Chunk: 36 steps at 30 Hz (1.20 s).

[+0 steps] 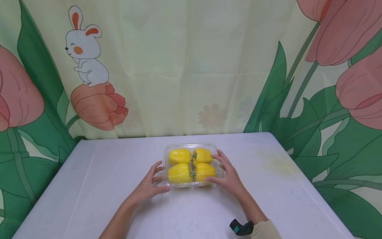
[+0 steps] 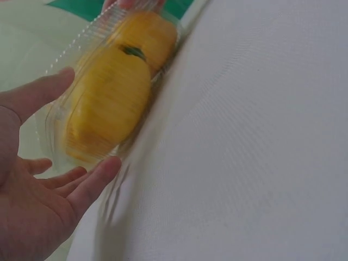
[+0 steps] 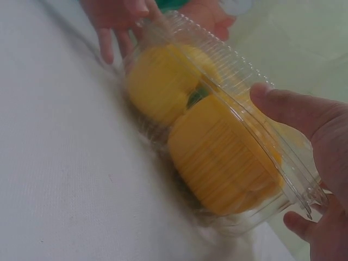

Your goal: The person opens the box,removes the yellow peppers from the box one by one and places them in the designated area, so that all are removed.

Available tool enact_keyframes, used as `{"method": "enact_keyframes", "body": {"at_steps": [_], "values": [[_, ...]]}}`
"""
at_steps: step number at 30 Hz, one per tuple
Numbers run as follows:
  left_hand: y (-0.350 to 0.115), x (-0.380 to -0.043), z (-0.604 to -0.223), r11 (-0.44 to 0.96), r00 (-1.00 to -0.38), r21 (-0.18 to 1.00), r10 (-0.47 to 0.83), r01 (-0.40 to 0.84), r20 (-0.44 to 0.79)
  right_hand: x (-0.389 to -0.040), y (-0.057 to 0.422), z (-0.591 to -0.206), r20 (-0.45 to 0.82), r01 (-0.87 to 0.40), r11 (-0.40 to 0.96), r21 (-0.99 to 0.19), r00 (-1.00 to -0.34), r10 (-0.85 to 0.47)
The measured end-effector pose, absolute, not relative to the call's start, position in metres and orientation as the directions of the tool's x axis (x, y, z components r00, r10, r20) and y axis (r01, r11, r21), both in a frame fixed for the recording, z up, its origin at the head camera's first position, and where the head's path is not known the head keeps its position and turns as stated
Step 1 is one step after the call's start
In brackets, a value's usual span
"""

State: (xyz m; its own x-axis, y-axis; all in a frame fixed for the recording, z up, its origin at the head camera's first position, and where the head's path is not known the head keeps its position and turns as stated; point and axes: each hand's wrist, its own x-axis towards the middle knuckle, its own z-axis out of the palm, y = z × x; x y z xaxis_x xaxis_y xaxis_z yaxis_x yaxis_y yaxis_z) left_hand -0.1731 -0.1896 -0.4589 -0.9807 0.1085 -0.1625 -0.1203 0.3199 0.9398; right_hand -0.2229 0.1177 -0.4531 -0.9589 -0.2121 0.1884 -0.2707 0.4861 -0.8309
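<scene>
A clear plastic clamshell box (image 1: 191,145) sits on the table, its lid over several yellow bell peppers (image 1: 179,172). Green stems show between the peppers in the middle. At the box's left side is my left hand (image 1: 150,183), its fingers spread and its thumb by the near left corner. In the left wrist view that hand's thumb (image 2: 57,84) lies close to the box rim, with the other fingers lower down. My right hand (image 1: 229,174) holds the right side of the box. Its thumb (image 3: 283,106) is over the lid edge in the right wrist view, with fingers behind the corner.
A white cloth covers the table (image 1: 89,186), which ends at a far edge against a curtain (image 1: 185,66) printed with tulips and a rabbit. A black band (image 1: 242,228) with a teal patch is at my right wrist, beside a beige sleeve (image 1: 265,229).
</scene>
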Motion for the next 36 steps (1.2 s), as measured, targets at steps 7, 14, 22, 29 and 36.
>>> {"method": "enact_keyframes", "body": {"at_steps": [7, 14, 22, 29, 36], "values": [[-0.189, -0.1738, -0.4632, 0.295, -0.98, 0.946, 0.106, -0.133, -0.17, -0.2229, 0.1169, -0.453, 0.194, -0.276, 0.489, -0.827, -0.958, -0.212], [-0.1885, -0.1739, -0.4638, 0.299, -0.983, 0.948, 0.106, -0.11, -0.148, -0.2225, 0.1157, -0.4535, 0.183, -0.269, 0.489, -0.83, -0.959, -0.216], [-0.1878, -0.1747, -0.4648, 0.278, -0.983, 0.956, 0.12, -0.098, -0.136, -0.2222, 0.1155, -0.4543, 0.181, -0.263, 0.486, -0.834, -0.961, -0.21], [-0.187, -0.1736, -0.4632, 0.266, -0.983, 0.957, 0.107, -0.114, -0.147, -0.2198, 0.1135, -0.4527, 0.204, -0.279, 0.465, -0.84, -0.957, -0.206], [-0.1865, -0.1734, -0.4626, 0.24, -0.982, 0.965, 0.123, -0.11, -0.142, -0.2209, 0.115, -0.4564, 0.209, -0.281, 0.475, -0.834, -0.957, -0.198]]}}
